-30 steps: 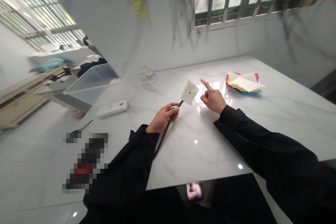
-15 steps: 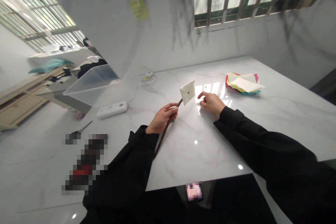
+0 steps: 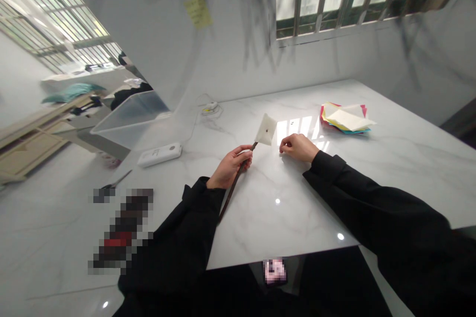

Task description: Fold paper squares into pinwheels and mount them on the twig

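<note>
My left hand (image 3: 233, 164) is closed round a thin dark brown stick (image 3: 231, 193), which slants up and away over the table. At its top end sits a small white paper pinwheel (image 3: 265, 128) with a dark dot at its centre. Just right of the pinwheel, apart from it, is my right hand (image 3: 299, 147). Its fingers are curled in and pressed together low over the tabletop, and nothing shows in them.
The white marbled table (image 3: 253, 228) carries a stack of coloured paper (image 3: 345, 118) at the back right. To the left lie a white oblong device (image 3: 159, 154), scissors (image 3: 115, 183) and a clear plastic bin (image 3: 130, 119). A small cabled item (image 3: 210, 107) rests by the wall.
The pinwheel has turned on the end of its stick. My right hand's index finger, stretched toward it before, has curled in and down. My left hand has stayed in place.
</note>
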